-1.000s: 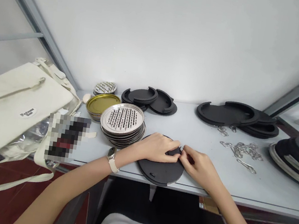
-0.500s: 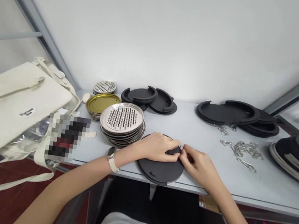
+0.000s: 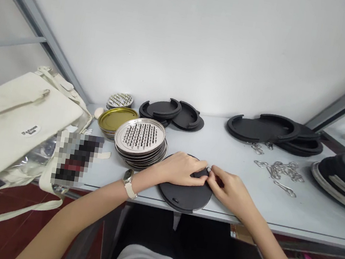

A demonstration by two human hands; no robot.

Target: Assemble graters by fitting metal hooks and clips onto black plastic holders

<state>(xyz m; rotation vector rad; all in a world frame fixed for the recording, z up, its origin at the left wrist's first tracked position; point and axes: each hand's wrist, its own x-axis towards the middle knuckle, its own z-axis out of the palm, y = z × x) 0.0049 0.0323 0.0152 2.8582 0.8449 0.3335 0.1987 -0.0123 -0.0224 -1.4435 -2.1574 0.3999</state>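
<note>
A round black disc [image 3: 186, 196] lies at the table's near edge, with a small hole near its front rim. My left hand [image 3: 184, 169] rests over its far part and holds it, thumb and forefinger reaching to the right rim. At that rim my right hand [image 3: 225, 188] pinches a small shiny wire clip [image 3: 208, 169], mostly hidden by the fingertips. Left of the disc stands a stack of round metal graters [image 3: 140, 137]. Several loose wire clips [image 3: 283, 170] lie to the right of my right hand.
Behind the graters are gold-coloured lids [image 3: 117, 118] and another grater stack [image 3: 120, 100]. Black rimmed trays [image 3: 162, 110] and more black trays [image 3: 250, 129] stand along the wall. A cream bag [image 3: 20, 124] fills the left; black-and-metal pieces [image 3: 340, 180] are stacked at the right.
Both hands keep almost the same hold at the disc's right rim. The view has shifted very slightly; nothing else visibly moves.
</note>
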